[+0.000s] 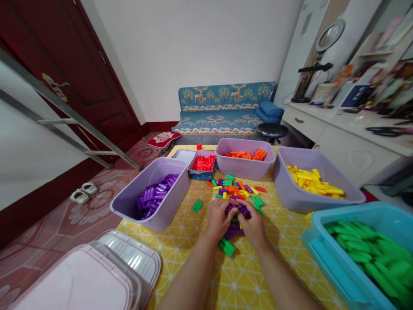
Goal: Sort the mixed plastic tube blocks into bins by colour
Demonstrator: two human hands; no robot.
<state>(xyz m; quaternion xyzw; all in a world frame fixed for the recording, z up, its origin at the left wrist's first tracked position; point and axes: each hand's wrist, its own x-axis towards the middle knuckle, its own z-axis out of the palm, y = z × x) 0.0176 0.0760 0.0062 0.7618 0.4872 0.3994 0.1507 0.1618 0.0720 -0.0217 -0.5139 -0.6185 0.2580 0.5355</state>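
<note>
Both hands meet over a loose pile of mixed coloured plastic pieces (228, 182) at the middle of the table. My left hand (218, 218) closes on the left end of some purple pieces (244, 211). From the right, my right hand (253, 224) holds the same purple pieces between thumb and fingers. More purple pieces (235, 230) lie just beneath the hands. A green piece (227, 247) rests below them near my left wrist, and another green piece (197, 206) lies apart to the left.
Around the pile stand bins of purple (156, 196), orange (247, 155), yellow (312, 182) and green pieces (374, 254), plus a small box of red ones (204, 163). Stacked lids (80, 280) lie at the front left. A sofa (222, 107) stands behind.
</note>
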